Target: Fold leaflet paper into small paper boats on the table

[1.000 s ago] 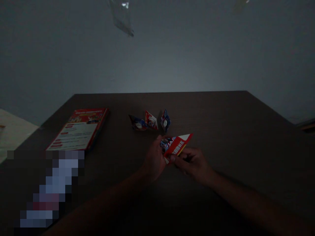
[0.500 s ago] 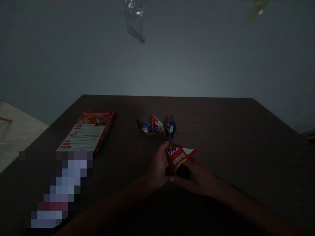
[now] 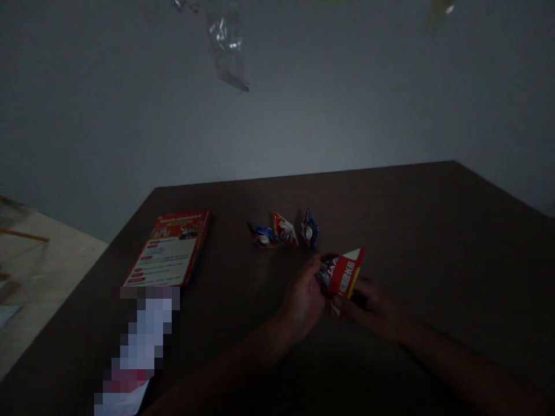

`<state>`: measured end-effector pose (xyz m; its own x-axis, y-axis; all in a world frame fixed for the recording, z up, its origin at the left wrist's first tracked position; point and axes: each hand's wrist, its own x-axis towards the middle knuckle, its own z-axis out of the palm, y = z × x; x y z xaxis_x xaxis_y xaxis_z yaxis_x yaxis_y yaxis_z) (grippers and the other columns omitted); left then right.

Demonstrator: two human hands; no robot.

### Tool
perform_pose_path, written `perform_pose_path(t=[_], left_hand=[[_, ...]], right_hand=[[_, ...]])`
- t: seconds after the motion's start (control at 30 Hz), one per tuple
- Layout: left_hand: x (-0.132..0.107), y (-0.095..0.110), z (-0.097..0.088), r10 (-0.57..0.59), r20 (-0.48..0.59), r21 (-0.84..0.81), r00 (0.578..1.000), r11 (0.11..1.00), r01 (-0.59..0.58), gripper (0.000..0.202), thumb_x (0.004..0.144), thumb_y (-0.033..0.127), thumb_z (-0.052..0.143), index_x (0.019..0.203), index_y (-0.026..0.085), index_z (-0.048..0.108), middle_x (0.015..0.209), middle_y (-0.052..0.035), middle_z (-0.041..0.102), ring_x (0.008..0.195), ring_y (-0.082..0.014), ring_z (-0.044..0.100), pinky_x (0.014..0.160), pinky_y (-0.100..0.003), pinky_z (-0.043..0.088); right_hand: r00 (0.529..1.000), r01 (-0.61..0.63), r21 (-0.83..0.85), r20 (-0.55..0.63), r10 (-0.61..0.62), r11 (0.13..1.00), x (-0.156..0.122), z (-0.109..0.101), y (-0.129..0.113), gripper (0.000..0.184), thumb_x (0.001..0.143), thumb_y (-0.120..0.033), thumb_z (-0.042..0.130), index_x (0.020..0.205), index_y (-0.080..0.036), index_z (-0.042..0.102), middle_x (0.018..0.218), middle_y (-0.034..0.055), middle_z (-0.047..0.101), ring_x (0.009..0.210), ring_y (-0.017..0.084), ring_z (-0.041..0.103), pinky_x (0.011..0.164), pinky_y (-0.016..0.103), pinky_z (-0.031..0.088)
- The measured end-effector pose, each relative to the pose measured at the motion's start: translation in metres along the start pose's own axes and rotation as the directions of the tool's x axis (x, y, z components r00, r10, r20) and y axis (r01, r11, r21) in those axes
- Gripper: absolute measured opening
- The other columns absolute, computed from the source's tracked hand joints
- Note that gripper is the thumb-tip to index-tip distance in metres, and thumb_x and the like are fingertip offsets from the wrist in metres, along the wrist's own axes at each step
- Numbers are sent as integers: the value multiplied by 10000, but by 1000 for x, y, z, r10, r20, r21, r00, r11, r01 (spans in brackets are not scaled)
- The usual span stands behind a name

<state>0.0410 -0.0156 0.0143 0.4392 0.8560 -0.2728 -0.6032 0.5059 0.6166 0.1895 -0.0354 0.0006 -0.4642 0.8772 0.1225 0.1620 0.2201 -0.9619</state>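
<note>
A folded piece of red printed paper [image 3: 344, 276], with white lettering and a pale pointed corner, is held between my two hands above the dark table. My left hand [image 3: 303, 300] is closed round its left side. The fingers of my right hand [image 3: 375, 306] grip the lower right side, the thumb at its bottom edge. Just beyond my hands stand small folded paper shapes: a blue one [image 3: 263, 236], a red and white one [image 3: 285, 229], and another blue one [image 3: 309, 229] slightly apart on the right.
A stack of red and white printed sheets [image 3: 169, 248] lies at the left of the table [image 3: 390, 196]. Nearer me is a blurred-out pale item [image 3: 139, 346]. A clear plastic bag [image 3: 228, 52] hangs against the wall behind.
The camera view has tilted and shifted. Between my hands the folded paper has turned, so its pale point now aims more upward. The three folded shapes keep their arrangement.
</note>
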Motion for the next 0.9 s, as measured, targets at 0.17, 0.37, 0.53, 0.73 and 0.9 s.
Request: perform_pose_path(t=[0.17,0.37,0.53,0.73,0.9], left_hand=[[-1,15,-14,202,79,424,976,879,-217,339,750,269,656,1072,167,651,965,-79,663,853,-178,594,721,-247,454],[-4,28,-23,351,165,736,922,578,-352,310,708,209,692,1019,202,699,976,-75,687,881,-194,620,782,-265,455],[-4,32,-28,369,288,856,884,314,-410,288,753,264,653,1036,228,692,840,-59,702,737,-171,633,685,-252,458],[-4,32,-31,347,339,851,874,282,-442,253,773,288,632,1005,218,706,863,-67,722,759,-189,660,682,-254,473],[-2,31,-34,335,375,844,864,263,-468,229,776,258,639,990,212,707,770,-45,723,683,-159,657,641,-232,473]], right_hand=[[977,-173,473,-28,211,864,3,-7,9,270,833,-426,544,827,-156,555,620,36,665,346,85,475,325,194,376],[972,-211,635,54,230,743,7,-12,9,288,812,-417,569,859,-133,575,630,60,685,363,114,541,326,202,410],[983,-182,613,113,144,769,7,-11,8,375,838,-482,518,896,-120,598,680,84,693,414,123,569,378,222,454],[976,-206,559,183,122,803,5,-14,7,490,835,-593,437,930,-135,583,691,87,690,487,158,605,435,259,485],[964,-240,496,220,147,834,2,-18,5,528,836,-642,374,891,-148,549,561,49,654,448,166,589,445,263,454]])
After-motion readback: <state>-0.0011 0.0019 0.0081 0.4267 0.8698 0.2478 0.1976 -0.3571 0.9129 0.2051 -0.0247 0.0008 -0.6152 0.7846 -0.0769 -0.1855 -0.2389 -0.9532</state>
